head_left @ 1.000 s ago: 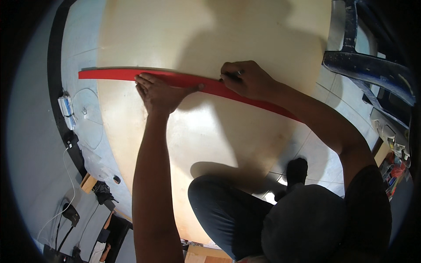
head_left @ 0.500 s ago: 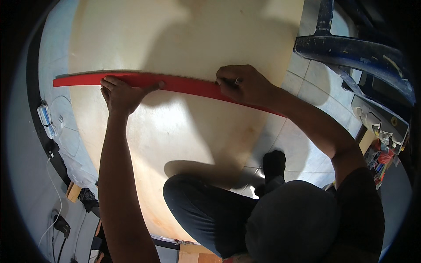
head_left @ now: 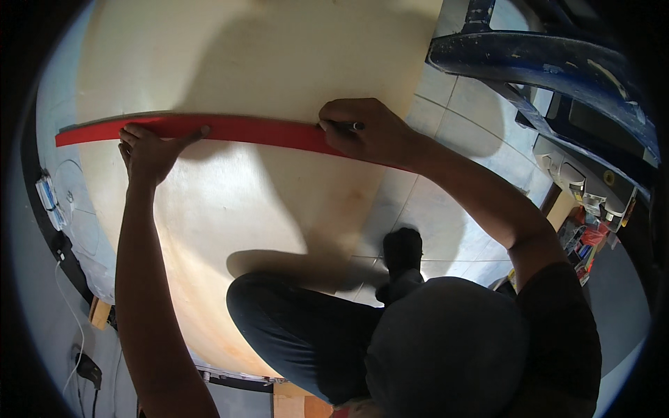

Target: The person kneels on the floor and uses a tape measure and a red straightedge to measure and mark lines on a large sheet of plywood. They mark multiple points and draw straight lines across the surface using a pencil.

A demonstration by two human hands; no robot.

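Note:
A long, thin red strip [head_left: 258, 130] lies across a large pale board [head_left: 223, 188], its left end reaching past the board's left edge. My left hand [head_left: 150, 155] presses on the strip left of its middle, thumb and fingers spread flat. Farther right, my right hand [head_left: 369, 129] pinches a dark pen-like marking tool [head_left: 348, 126]. Its tip is at the strip's far edge, hidden by my fingers. The strip's right end is covered by my right forearm.
A scuffed dark blue chair [head_left: 529, 59] stands at the upper right on the tiled floor [head_left: 446, 209]. My bent knee [head_left: 272, 306] is by the board's near side. Cables and a black plug [head_left: 88, 369] lie at lower left.
The whole view has shifted, so most things appear farther left. My hands look slightly farther apart along the strip. The left hand still presses; the right still grips the marking tool.

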